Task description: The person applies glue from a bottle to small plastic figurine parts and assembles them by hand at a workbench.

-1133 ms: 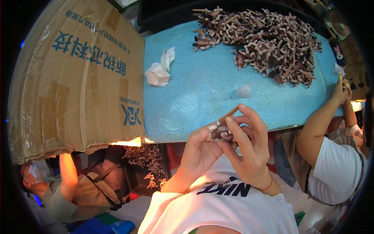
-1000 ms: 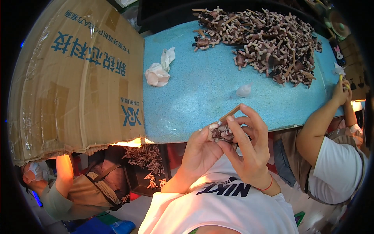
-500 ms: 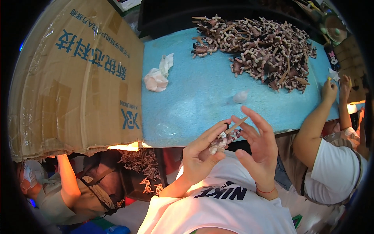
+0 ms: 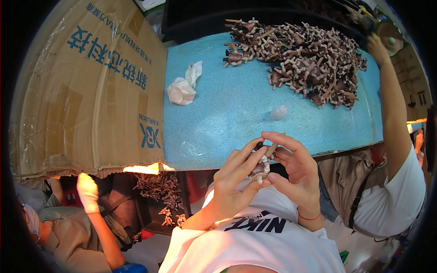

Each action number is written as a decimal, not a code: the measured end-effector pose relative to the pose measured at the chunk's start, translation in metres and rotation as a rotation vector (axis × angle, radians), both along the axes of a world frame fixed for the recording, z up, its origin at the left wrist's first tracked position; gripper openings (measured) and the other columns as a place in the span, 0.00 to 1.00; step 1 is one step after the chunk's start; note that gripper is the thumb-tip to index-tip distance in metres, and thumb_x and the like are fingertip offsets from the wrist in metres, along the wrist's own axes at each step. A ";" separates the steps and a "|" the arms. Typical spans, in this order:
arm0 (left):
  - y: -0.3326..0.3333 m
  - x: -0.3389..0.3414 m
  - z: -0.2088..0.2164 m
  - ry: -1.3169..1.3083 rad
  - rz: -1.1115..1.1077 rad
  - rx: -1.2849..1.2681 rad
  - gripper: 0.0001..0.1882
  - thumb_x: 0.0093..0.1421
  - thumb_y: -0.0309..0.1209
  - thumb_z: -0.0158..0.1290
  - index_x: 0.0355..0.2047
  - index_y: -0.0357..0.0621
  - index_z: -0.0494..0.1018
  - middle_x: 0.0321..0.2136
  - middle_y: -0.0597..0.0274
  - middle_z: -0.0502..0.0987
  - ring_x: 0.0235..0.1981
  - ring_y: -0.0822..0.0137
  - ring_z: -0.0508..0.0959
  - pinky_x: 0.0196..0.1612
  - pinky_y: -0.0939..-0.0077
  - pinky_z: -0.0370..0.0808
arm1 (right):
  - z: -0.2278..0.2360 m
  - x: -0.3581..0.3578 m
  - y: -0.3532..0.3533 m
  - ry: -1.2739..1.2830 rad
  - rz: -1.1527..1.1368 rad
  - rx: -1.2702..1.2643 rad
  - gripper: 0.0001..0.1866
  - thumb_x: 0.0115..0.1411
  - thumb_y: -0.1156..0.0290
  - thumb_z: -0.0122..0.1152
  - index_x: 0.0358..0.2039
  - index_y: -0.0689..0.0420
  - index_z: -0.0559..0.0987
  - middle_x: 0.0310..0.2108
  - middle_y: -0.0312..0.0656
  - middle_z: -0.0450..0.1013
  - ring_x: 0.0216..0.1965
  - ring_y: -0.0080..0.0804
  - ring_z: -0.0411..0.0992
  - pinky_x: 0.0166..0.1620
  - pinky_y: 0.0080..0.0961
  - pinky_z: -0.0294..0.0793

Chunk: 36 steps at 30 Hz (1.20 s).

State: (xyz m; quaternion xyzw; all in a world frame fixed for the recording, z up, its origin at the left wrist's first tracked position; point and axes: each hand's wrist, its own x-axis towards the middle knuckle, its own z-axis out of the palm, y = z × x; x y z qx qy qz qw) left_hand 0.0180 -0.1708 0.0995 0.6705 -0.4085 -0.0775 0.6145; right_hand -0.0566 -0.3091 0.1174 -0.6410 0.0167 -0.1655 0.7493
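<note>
Two hands were closed on one small figurine (image 4: 259, 170): the left hand (image 4: 230, 184) was clamped along its left side, with the thumb below, and the right hand (image 4: 298, 175) gripped it from the right between fingers and thumb. The figurine was at the near edge of the blue tabletop (image 4: 227, 123), in front of the wearer's white shirt (image 4: 255, 250), and one flat brown strip (image 4: 272, 149) stuck up from it between the fingers.

On the tabletop were one heap of similar figurines (image 4: 309, 63), too tangled to count, two crumpled pale wrappings (image 4: 181, 92) touching each other, and one small translucent piece (image 4: 279, 112) near the heap. Below, one dark bin (image 4: 157, 226) contained more figurines, also beyond counting.

One large cardboard box (image 4: 91, 104) stood at the left, printed in blue with one row of big characters, one smaller row and one logo with lettering, all upside down. Dark lettering crossed the shirt, also inverted. One red cord (image 4: 309, 218) circled the right wrist. One co-worker (image 4: 82, 227) was at the left, another (image 4: 393, 195) at the right.
</note>
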 end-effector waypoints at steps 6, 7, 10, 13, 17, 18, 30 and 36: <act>-0.001 0.001 0.005 -0.125 0.026 0.042 0.28 0.43 0.24 0.58 0.47 0.34 0.69 0.50 0.45 0.66 0.33 0.59 0.71 0.36 0.72 0.71 | 0.000 0.003 -0.004 -0.025 0.036 -0.051 0.30 0.43 0.87 0.54 0.50 0.63 0.66 0.50 0.48 0.61 0.48 0.30 0.64 0.48 0.23 0.68; -0.001 0.000 0.006 -0.126 0.029 0.042 0.28 0.43 0.24 0.58 0.47 0.34 0.69 0.50 0.45 0.66 0.33 0.59 0.71 0.36 0.72 0.71 | -0.001 0.003 -0.003 -0.042 0.033 -0.030 0.29 0.42 0.87 0.53 0.50 0.63 0.66 0.50 0.49 0.60 0.48 0.30 0.64 0.48 0.24 0.67; -0.001 0.000 0.006 -0.152 0.028 0.048 0.27 0.42 0.24 0.58 0.47 0.34 0.69 0.50 0.45 0.66 0.32 0.58 0.70 0.36 0.71 0.71 | -0.005 0.004 -0.003 -0.076 0.036 0.010 0.29 0.42 0.88 0.52 0.49 0.64 0.65 0.51 0.49 0.60 0.47 0.30 0.64 0.49 0.25 0.67; -0.002 -0.001 0.010 -0.165 0.032 0.049 0.27 0.42 0.24 0.58 0.46 0.32 0.69 0.50 0.45 0.66 0.32 0.57 0.70 0.36 0.70 0.71 | -0.008 0.005 -0.004 -0.114 0.045 0.050 0.31 0.41 0.88 0.52 0.50 0.64 0.64 0.51 0.50 0.60 0.47 0.30 0.64 0.49 0.26 0.66; -0.002 -0.002 0.016 -0.165 0.017 0.090 0.29 0.42 0.23 0.57 0.48 0.31 0.66 0.51 0.44 0.64 0.32 0.56 0.69 0.36 0.68 0.70 | -0.012 0.006 -0.003 -0.139 0.016 0.116 0.34 0.42 0.87 0.54 0.53 0.64 0.59 0.52 0.53 0.60 0.46 0.32 0.66 0.50 0.29 0.66; -0.002 -0.001 0.017 -0.164 0.002 0.101 0.30 0.42 0.23 0.57 0.48 0.30 0.65 0.52 0.44 0.63 0.33 0.55 0.68 0.36 0.68 0.69 | -0.012 0.007 -0.003 -0.138 0.025 0.114 0.34 0.42 0.87 0.54 0.53 0.64 0.59 0.52 0.53 0.60 0.46 0.32 0.66 0.50 0.29 0.66; 0.002 -0.002 0.017 -0.166 0.021 0.024 0.32 0.37 0.16 0.54 0.49 0.34 0.67 0.51 0.43 0.64 0.33 0.55 0.68 0.36 0.68 0.70 | -0.010 0.007 0.003 -0.189 -0.005 0.069 0.35 0.42 0.87 0.54 0.54 0.63 0.57 0.52 0.54 0.60 0.47 0.34 0.66 0.52 0.31 0.65; 0.004 -0.001 0.016 -0.200 0.023 0.004 0.31 0.37 0.16 0.54 0.48 0.32 0.67 0.50 0.42 0.65 0.32 0.54 0.68 0.36 0.68 0.70 | -0.010 0.006 0.006 -0.209 0.012 0.036 0.35 0.42 0.87 0.53 0.54 0.63 0.57 0.53 0.53 0.59 0.48 0.34 0.65 0.52 0.32 0.65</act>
